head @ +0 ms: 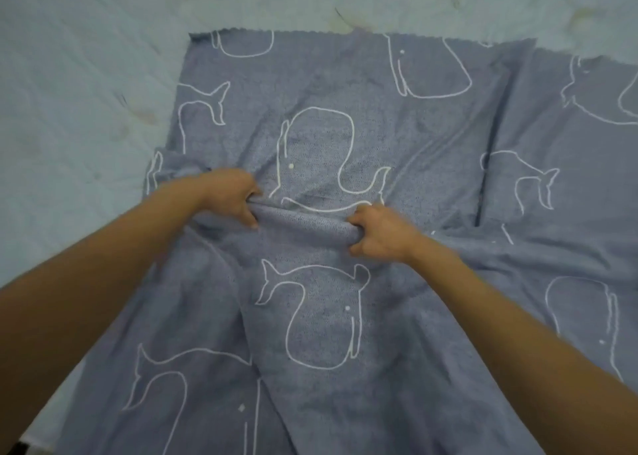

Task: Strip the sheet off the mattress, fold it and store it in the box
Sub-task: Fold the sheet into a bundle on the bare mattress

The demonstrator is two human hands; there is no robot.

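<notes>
The sheet [345,116] is blue-grey with white outline whales and lies partly folded over the pale mattress [76,74]. Its far edge runs straight across the top of the view, and more of it spreads to the right and toward me. Across its middle a raised fold of cloth is bunched up. My left hand [231,197] grips the left end of that fold with curled fingers. My right hand [376,232] grips the right end, about a forearm's length from the left. The box is not in view.
The bare pale mattress with faint stains fills the left side and the top of the view. A dark crease [483,185] marks where layers of the sheet overlap at the right. A dark corner [13,449] shows at the bottom left.
</notes>
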